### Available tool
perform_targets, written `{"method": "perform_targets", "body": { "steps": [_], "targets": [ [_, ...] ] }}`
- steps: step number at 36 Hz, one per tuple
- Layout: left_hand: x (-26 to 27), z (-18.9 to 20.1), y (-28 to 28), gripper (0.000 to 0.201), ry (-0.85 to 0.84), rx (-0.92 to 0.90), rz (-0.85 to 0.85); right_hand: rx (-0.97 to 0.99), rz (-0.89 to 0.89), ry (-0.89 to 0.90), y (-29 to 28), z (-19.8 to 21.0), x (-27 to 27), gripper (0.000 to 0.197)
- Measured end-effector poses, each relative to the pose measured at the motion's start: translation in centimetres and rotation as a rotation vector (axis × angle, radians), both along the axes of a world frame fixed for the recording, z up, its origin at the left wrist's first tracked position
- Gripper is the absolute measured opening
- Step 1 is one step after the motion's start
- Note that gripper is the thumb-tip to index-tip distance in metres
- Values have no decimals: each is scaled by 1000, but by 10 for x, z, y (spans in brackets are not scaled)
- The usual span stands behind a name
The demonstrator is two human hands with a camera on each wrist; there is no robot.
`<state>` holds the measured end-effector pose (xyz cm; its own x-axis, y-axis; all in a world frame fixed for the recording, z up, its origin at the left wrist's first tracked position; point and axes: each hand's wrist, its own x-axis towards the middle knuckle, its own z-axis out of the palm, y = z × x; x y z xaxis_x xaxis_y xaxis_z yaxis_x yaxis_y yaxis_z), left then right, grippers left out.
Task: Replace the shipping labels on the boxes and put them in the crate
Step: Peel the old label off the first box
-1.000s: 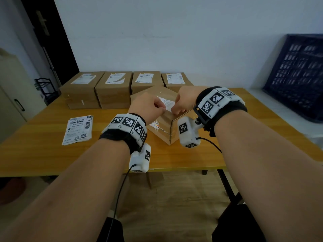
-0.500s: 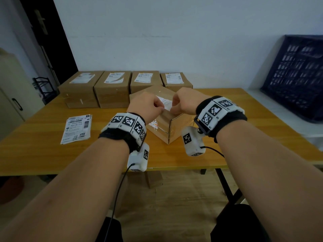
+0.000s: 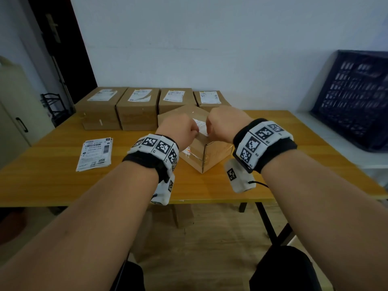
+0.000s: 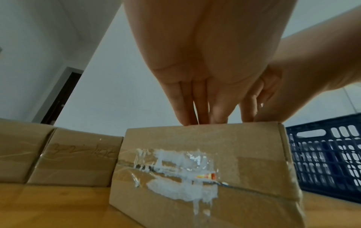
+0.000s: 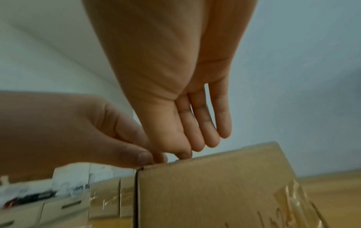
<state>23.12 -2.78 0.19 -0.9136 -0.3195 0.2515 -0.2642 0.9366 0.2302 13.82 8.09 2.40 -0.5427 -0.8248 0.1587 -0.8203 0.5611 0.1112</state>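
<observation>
A brown cardboard box [image 3: 212, 153] stands corner-on to me in the middle of the table, with a white shipping label [image 3: 201, 126] on its top. Both hands are bunched over that label. My left hand [image 3: 195, 131] has thumb and fingertips together at the top edge [image 4: 203, 120], pinching the label. My right hand [image 3: 207, 128] pinches it with thumb and forefinger [image 5: 185, 152], its other fingers hanging straight. Torn white label remains under clear tape [image 4: 181, 174] cover the box's side. The dark blue crate [image 3: 354, 97] stands off the table at the right.
Several more labelled boxes [image 3: 138, 108] line the far edge of the wooden table [image 3: 52, 175]. A stack of fresh labels [image 3: 95, 153] lies at the left. A dark doorway and a cabinet are at the far left.
Both hands stay on the box's top label. My right wrist has dropped a little and come nearer to me; the two hands have closed in on each other slightly.
</observation>
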Motion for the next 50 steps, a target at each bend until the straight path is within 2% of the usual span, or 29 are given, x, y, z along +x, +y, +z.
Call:
{"method": "perform_targets", "body": {
  "steps": [3, 7, 10, 15, 22, 26, 30, 43, 47, 50],
  "targets": [
    [3, 0, 1, 27, -15, -97, 29, 50, 30, 100, 0, 2, 5, 14],
    [10, 0, 5, 28, -48, -190, 61, 99, 54, 153, -2, 5, 10, 29],
    [15, 3, 9, 47, -73, -187, 53, 155, 70, 137, -3, 9, 15, 32],
    [14, 5, 4, 59, -92, -162, 57, 244, 74, 114, -8, 16, 17, 33],
    [9, 9, 4, 48, -72, -113, 70, 293, 61, 25, -19, 17, 12, 31],
    [5, 12, 3, 41, -59, -88, 86, 280, 59, -27, -19, 17, 9, 10],
    [5, 11, 1, 43, -65, -58, 91, 277, 62, -57, -20, 16, 5, 25],
    [9, 11, 1, 42, -44, -44, 79, 171, 79, -82, -11, 13, -3, 27],
    [10, 9, 4, 42, -26, -55, 81, 112, 64, -115, -7, 10, -4, 25],
    [11, 7, 6, 41, -12, -47, 83, 24, 48, -196, -2, 9, -11, 12]
  ]
}}
